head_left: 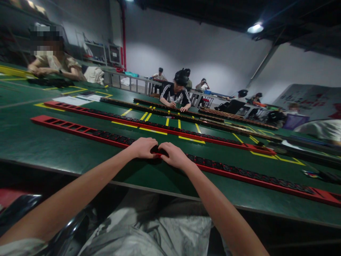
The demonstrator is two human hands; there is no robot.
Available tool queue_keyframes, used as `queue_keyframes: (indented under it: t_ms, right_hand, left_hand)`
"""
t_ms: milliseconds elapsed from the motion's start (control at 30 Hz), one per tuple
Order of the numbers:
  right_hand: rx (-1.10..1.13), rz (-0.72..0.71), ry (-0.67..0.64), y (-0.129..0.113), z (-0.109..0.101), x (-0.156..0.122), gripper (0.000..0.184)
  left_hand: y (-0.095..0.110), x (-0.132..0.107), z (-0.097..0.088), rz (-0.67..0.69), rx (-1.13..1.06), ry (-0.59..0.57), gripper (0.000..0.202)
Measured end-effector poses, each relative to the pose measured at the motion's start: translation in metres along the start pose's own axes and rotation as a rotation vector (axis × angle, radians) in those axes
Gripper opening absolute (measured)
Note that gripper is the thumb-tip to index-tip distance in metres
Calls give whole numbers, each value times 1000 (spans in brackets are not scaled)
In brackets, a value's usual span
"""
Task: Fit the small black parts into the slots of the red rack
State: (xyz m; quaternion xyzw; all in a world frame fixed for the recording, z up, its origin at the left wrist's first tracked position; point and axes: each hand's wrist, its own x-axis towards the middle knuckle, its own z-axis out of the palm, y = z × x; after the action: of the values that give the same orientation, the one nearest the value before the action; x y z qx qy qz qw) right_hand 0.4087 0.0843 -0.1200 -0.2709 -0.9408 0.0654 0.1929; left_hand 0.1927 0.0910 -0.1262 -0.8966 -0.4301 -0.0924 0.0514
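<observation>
A long red rail (pixel 234 175) lies across the near side of the green table, with a row of black power-socket modules (pixel 210 163) set into it. Toward its left end several rectangular openings stand bare. Near the rail's middle, my left hand (pixel 145 148) is closed over it, fingertips curled down at the sockets. Right beside it, my right hand (pixel 174 155) grips the same rail, its thumb at the front edge. The fingers of both hands nearly meet and partly hide the sockets between them.
A second red rail (pixel 170 131) with black sockets lies parallel, farther back. Beyond it are long dark rails (pixel 160 109) and yellow tape marks (pixel 153 131). White papers (pixel 69 100) lie left; loose wires (pixel 311 174) lie right. A co-worker (pixel 176 94) sits across the table (pixel 87 156).
</observation>
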Motion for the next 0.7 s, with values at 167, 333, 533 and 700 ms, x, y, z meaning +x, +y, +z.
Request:
queue_keyframes:
  t_ms: [167, 333, 533, 700]
  right_hand:
    - [-5, -12, 11, 2, 2, 0, 24]
    - [-6, -16, 13, 4, 4, 0, 23]
    - [-16, -18, 19, 7, 5, 1, 21]
    - [-28, -18, 21, 7, 5, 1, 20]
  left_hand:
    - [0, 0, 0, 4, 14, 1, 50]
    - [-1, 0, 2, -1, 21, -3, 53]
    - [-2, 0, 5, 1, 31, -2, 52]
    - [-2, 0, 5, 5, 30, 1, 51]
